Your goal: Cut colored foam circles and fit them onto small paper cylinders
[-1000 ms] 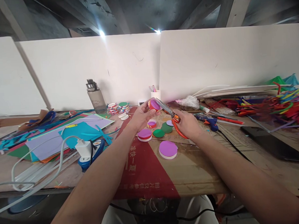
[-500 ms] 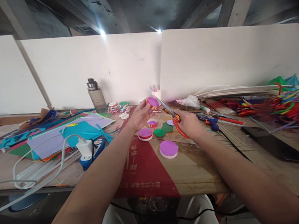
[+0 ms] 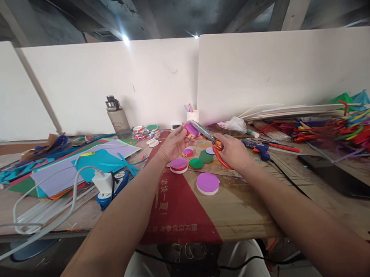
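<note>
My left hand (image 3: 175,144) pinches a small round disc (image 3: 191,130) with a purple face and a red rim, holding it up off the cardboard. In my right hand (image 3: 232,151) is a pair of orange-handled scissors (image 3: 218,151), with the blades reaching up to the disc's right edge. Whether the blades are parted is too small to tell. Below the hands lie a purple disc with a red band (image 3: 178,165), a smaller purple and red disc (image 3: 187,152), a green disc (image 3: 196,163) and a purple disc with a white rim (image 3: 207,182).
The cardboard sheet (image 3: 238,214) covers the table's middle. Coloured paper (image 3: 56,174) and a charger plug (image 3: 103,182) lie left. A bottle (image 3: 118,119) and a pen cup (image 3: 192,115) stand behind. At right are a glue gun (image 3: 261,151), a phone (image 3: 338,176) and coloured strips (image 3: 327,131).
The disc in my left hand has tilted and turned a little, and the scissors stay at its edge. The whole view has shifted slightly.
</note>
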A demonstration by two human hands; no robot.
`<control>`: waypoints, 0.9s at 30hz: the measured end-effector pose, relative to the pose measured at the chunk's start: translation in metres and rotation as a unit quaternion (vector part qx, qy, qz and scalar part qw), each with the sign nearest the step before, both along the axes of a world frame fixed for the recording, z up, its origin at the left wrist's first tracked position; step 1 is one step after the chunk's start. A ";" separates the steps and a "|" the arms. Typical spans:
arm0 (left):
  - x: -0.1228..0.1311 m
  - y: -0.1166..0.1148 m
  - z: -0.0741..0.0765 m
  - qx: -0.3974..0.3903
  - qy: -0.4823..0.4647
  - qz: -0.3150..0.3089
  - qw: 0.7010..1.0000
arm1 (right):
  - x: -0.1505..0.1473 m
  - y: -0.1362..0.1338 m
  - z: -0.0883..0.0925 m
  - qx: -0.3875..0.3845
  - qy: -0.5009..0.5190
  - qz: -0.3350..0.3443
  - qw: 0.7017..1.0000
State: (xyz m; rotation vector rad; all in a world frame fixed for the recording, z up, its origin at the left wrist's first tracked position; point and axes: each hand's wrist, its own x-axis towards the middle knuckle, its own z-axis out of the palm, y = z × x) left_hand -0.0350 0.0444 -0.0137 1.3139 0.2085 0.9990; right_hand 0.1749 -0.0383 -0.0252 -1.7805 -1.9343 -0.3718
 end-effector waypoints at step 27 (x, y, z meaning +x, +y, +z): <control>-0.001 0.000 0.008 -0.073 -0.032 0.010 0.997 | -0.002 -0.003 0.003 -0.021 -0.019 0.014 1.000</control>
